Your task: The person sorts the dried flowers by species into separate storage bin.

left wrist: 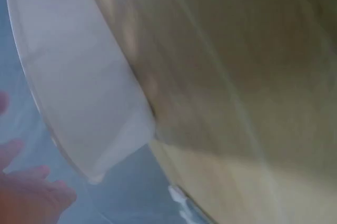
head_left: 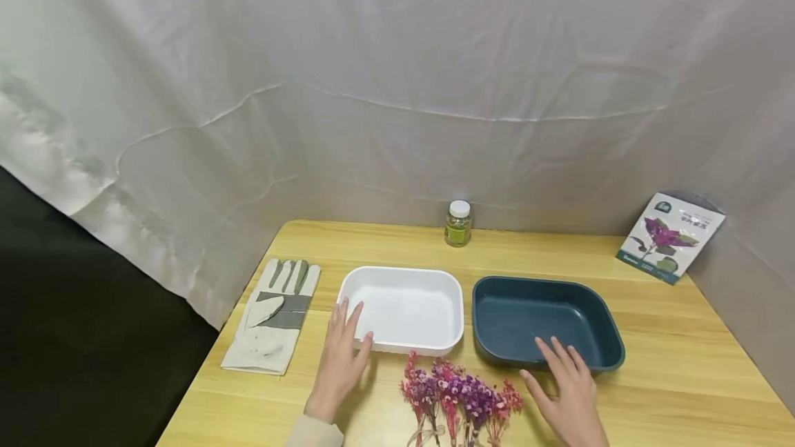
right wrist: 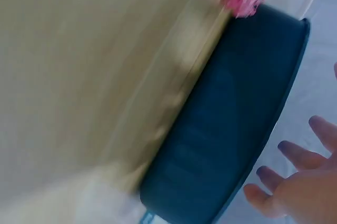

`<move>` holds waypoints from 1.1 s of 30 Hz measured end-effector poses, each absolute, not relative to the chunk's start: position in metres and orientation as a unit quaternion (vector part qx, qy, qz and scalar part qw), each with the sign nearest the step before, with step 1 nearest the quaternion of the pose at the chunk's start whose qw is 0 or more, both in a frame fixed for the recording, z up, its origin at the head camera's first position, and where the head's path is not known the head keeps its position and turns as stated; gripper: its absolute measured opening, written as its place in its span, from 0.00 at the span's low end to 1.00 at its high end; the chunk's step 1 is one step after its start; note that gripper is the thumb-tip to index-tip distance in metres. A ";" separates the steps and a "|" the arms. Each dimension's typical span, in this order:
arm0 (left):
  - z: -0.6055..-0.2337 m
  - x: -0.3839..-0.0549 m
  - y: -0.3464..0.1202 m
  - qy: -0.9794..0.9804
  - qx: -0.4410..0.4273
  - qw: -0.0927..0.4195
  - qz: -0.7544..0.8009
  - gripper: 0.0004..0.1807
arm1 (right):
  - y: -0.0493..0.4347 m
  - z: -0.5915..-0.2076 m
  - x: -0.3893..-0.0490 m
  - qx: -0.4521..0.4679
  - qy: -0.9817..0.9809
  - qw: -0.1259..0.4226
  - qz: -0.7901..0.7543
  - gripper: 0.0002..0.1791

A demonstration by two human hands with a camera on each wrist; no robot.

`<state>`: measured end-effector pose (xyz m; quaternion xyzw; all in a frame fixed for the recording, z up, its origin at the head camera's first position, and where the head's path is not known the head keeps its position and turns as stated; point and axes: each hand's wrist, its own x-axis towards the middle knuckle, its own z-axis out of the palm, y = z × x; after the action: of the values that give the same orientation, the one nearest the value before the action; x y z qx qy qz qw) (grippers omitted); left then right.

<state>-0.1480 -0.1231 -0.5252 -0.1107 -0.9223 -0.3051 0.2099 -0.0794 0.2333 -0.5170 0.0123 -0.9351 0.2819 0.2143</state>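
In the head view my left hand [head_left: 339, 361] hovers at the near left corner of a white rectangular basin [head_left: 448, 349], fingers spread and holding nothing. My right hand [head_left: 568, 392] is at the near side of a dark blue basin [head_left: 611, 365], its fingers loosely spread and nothing in them. Between the hands lie several small bunches of dried flowers [head_left: 473, 397], pink and purple, tied at the stems. The left wrist view shows the white basin's side wall [left wrist: 84, 71] beside my fingertips. The blue basin's wall [right wrist: 221, 113] fills the middle of the right wrist view.
A pair of grey and white work gloves [head_left: 267, 326] lies flat at the table's left edge. Toward the back stands a small jar [head_left: 458, 225] with a white lid. A seed packet [head_left: 671, 236] leans against the curtain at the back right. Grey curtain [head_left: 435, 88] surrounds the wooden table.
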 end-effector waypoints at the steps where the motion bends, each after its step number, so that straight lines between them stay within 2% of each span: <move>1: -0.526 -0.148 -0.123 -0.917 -0.103 0.220 -0.315 0.30 | 0.231 -0.518 -0.078 0.019 -0.929 0.226 0.294 0.30; 6: -0.528 -0.149 -0.123 -0.899 -0.052 0.258 -0.350 0.23 | 0.218 -0.528 -0.068 0.049 -0.898 0.284 0.333 0.25; 10: -0.528 -0.149 -0.124 -0.886 0.009 0.255 -0.387 0.21 | 0.207 -0.533 -0.057 0.038 -0.892 0.300 0.335 0.22; 13: -0.528 -0.149 -0.125 -0.875 0.048 0.234 -0.422 0.22 | 0.197 -0.529 -0.046 -0.010 -0.907 0.239 0.346 0.18; 16: -0.530 -0.148 -0.125 -0.863 0.076 0.210 -0.453 0.22 | 0.187 -0.522 -0.036 -0.074 -0.915 0.148 0.367 0.14; 18: -0.531 -0.147 -0.125 -0.851 0.092 0.201 -0.476 0.22 | 0.178 -0.520 -0.030 -0.106 -0.909 0.114 0.387 0.13; 21: -0.533 -0.147 -0.125 -0.829 0.110 0.201 -0.511 0.22 | 0.166 -0.520 -0.026 -0.124 -0.895 0.098 0.418 0.11; 23: -0.534 -0.146 -0.125 -0.811 0.123 0.202 -0.535 0.21 | 0.159 -0.522 -0.024 -0.139 -0.884 0.069 0.441 0.10; 27: -0.536 -0.144 -0.125 -0.790 0.145 0.200 -0.561 0.19 | 0.154 -0.523 -0.024 -0.162 -0.878 -0.027 0.449 0.13; 30: -0.537 -0.144 -0.125 -0.787 0.154 0.204 -0.562 0.18 | 0.150 -0.523 -0.023 -0.148 -0.890 -0.036 0.429 0.12; 33: -0.539 -0.144 -0.126 -0.782 0.160 0.209 -0.565 0.17 | 0.144 -0.523 -0.022 -0.116 -0.909 -0.006 0.399 0.08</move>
<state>-0.1437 -0.1255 -0.5390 0.1599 -0.7820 -0.5648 0.2093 -0.0215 0.1442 -0.5234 -0.1160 -0.9094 0.3994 -0.0056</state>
